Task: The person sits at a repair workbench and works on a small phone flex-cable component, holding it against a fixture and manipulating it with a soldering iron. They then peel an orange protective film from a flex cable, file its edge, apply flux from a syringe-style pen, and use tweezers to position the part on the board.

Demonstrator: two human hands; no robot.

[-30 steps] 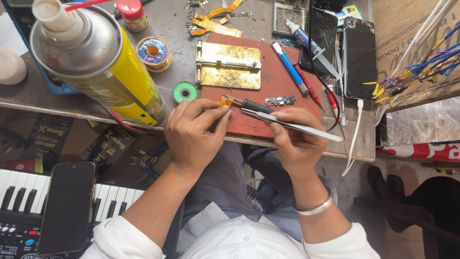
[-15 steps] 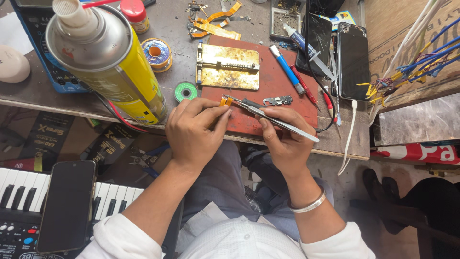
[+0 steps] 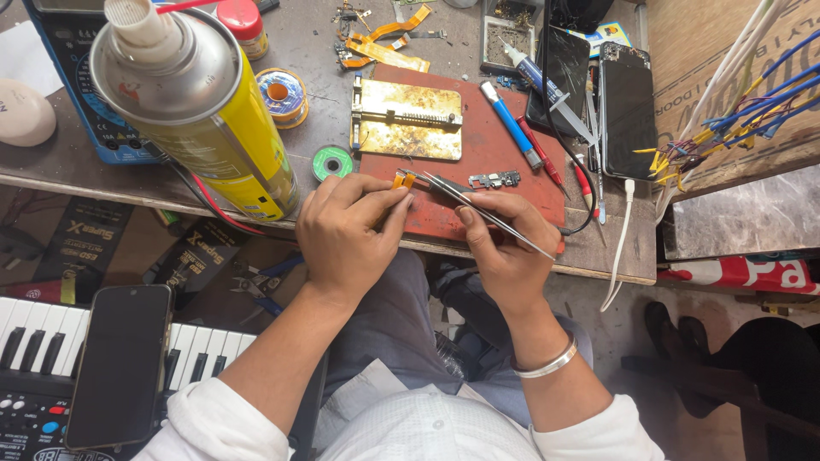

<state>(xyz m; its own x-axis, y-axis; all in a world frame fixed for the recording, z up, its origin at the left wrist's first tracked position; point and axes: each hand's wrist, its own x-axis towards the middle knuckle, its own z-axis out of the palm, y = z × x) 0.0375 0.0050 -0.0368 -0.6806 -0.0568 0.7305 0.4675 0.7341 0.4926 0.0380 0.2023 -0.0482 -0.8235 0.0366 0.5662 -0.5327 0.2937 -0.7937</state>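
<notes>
Over red mat (image 3: 504,183), left hand (image 3: 346,235) pinching orange flex part (image 3: 401,180), right hand (image 3: 504,248) gripping tweezers (image 3: 487,213)

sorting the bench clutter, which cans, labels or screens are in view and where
Spray can: far left of bench, tall, yellow with silver top.
Dark phone: right of bench, black screen.
Second phone: lower left on a keyboard, black screen.
Red-capped jar: top edge, behind the can.

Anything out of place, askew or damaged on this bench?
A phone lies across the keyboard keys below the bench edge, an odd resting place. Torn orange flex strips lie scattered at the bench's far side. Nothing looks spilled.
</notes>
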